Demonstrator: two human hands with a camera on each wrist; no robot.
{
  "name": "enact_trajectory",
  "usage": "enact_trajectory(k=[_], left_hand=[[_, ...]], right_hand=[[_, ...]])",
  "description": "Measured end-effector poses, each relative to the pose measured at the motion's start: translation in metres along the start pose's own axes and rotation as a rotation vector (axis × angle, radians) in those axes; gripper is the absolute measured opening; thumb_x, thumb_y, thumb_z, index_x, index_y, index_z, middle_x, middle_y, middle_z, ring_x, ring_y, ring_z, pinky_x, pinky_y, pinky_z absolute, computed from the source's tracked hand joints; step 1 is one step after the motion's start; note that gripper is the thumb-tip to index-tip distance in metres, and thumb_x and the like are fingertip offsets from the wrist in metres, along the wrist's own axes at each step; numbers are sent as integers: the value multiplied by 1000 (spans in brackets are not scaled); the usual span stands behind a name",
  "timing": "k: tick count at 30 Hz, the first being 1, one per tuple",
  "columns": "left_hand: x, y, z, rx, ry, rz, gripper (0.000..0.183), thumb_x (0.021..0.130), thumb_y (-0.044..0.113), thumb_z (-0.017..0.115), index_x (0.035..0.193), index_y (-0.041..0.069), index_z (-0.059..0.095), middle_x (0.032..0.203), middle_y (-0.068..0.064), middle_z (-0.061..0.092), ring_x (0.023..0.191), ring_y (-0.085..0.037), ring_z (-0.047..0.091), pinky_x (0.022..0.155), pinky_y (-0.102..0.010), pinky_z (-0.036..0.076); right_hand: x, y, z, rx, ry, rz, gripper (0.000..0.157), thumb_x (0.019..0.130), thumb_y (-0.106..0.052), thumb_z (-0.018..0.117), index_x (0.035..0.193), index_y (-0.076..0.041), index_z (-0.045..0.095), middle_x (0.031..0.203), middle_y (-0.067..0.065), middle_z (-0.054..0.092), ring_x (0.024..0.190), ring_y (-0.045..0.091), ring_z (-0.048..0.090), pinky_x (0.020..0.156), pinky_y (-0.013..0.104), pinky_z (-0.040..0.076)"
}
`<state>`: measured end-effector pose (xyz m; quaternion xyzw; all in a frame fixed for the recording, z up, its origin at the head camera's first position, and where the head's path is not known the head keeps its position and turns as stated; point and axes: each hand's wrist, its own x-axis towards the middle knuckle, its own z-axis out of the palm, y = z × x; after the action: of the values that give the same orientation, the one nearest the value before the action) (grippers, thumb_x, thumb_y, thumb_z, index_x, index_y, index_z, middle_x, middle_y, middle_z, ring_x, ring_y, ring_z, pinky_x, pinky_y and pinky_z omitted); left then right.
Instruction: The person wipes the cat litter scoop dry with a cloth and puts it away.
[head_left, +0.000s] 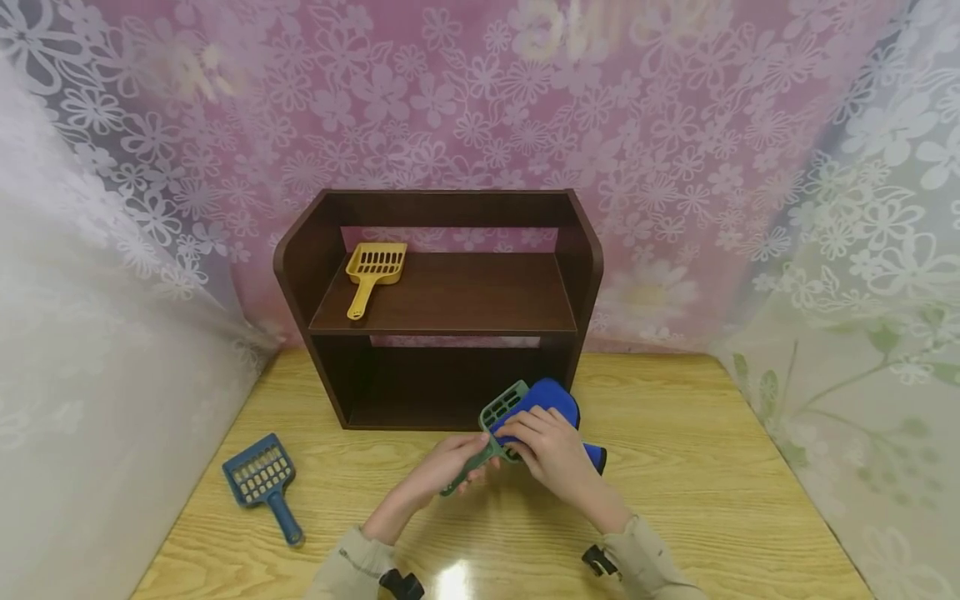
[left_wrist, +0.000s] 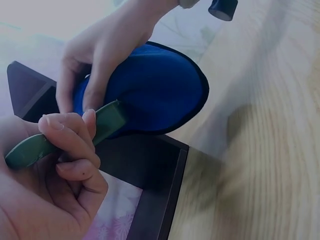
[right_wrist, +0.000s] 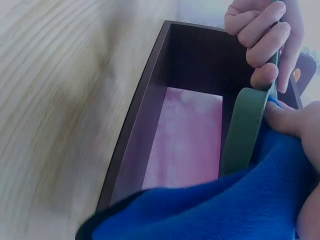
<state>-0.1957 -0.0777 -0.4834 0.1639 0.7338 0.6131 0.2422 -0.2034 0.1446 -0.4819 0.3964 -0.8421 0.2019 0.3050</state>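
My left hand [head_left: 438, 468] grips the handle of a green slotted litter scoop [head_left: 502, 406], its head tilted up in front of the shelf. With curled fingers my right hand [head_left: 553, 454] holds a blue cloth [head_left: 557, 402] with dark edging against the scoop's head. In the left wrist view, fingers wrap the green handle [left_wrist: 111, 120], and the cloth [left_wrist: 160, 90] spreads beyond it. Seen from the right wrist, the cloth [right_wrist: 225, 215] lies along the scoop's side wall [right_wrist: 245, 130] and covers part of the head.
A dark brown two-tier shelf [head_left: 442, 292] stands at the table's back. On its upper tier, at the left, lies a yellow litter scoop [head_left: 375, 265]. A blue litter scoop [head_left: 262, 475] lies on the wooden table [head_left: 675, 500] at the left. Flowered curtains [head_left: 465, 108] enclose the table.
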Motion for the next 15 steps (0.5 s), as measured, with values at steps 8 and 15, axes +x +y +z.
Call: enact_trajectory(k=[8,15], left_hand=[[-2,2,-7,-19,13,8,52,109,45,42,107,2,72,64,2,48,51,-9,39,47,-22,38],[-2,0,-9,-7,-12,29,52,109,45,41,107,3,71,65,2,48,52,-9,39,47,-22,39]], right_hand=[[-6,5,-8,-24,-76,-103,17,81,-13,83,95,-19,76,98,-8,70,87,13,56,71,28,41],[-11,11,-12,-156,-86,-177,8,90,-21,74,98,-22,75,101,-8,68,90,15,57,73,32,43]])
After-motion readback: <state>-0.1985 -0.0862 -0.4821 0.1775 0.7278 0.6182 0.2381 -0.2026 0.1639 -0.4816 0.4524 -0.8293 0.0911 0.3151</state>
